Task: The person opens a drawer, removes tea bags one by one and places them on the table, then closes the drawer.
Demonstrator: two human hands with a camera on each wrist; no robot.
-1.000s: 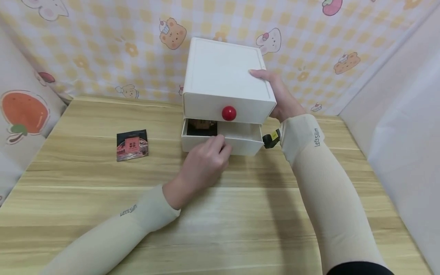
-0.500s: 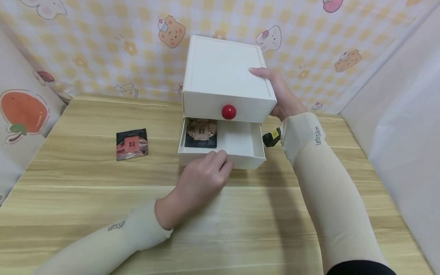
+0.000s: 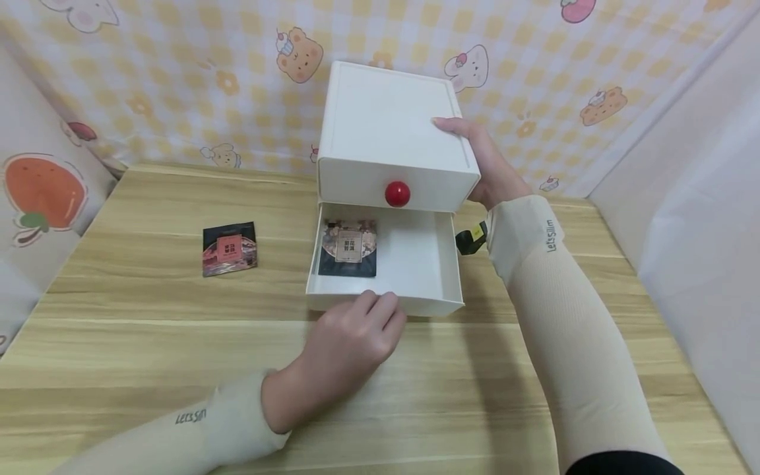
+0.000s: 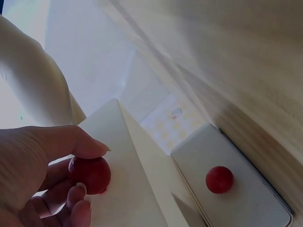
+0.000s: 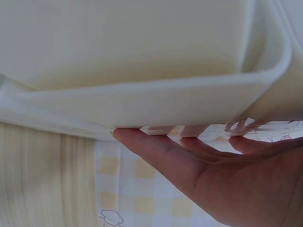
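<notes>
A white two-drawer box (image 3: 394, 119) stands at the back of the table. Its lower drawer (image 3: 415, 264) is pulled well out, while the upper one, with a round red knob (image 3: 397, 194), is closed. My left hand (image 3: 350, 343) grips the lower drawer's red knob (image 4: 90, 176) between thumb and fingers; the head view hides that knob. Inside the drawer, on the left, lies a dark square sachet (image 3: 348, 249) with a pale label. With the thumb on top, my right hand (image 3: 489, 161) rests against the box's right side, its fingers (image 5: 161, 153) extended along the wall.
Another dark flat sachet (image 3: 229, 249) with a pink label lies on the wooden table (image 3: 148, 297), left of the box. A checked cloth (image 3: 237, 86) hangs close behind the box. White panels (image 3: 683, 165) bound the sides. A black wrist camera (image 3: 471, 239) sits under the right wrist.
My left hand has drawn the lower drawer toward me, from slightly out to well out. The sachet inside has come fully into sight. My right hand has stayed on the box.
</notes>
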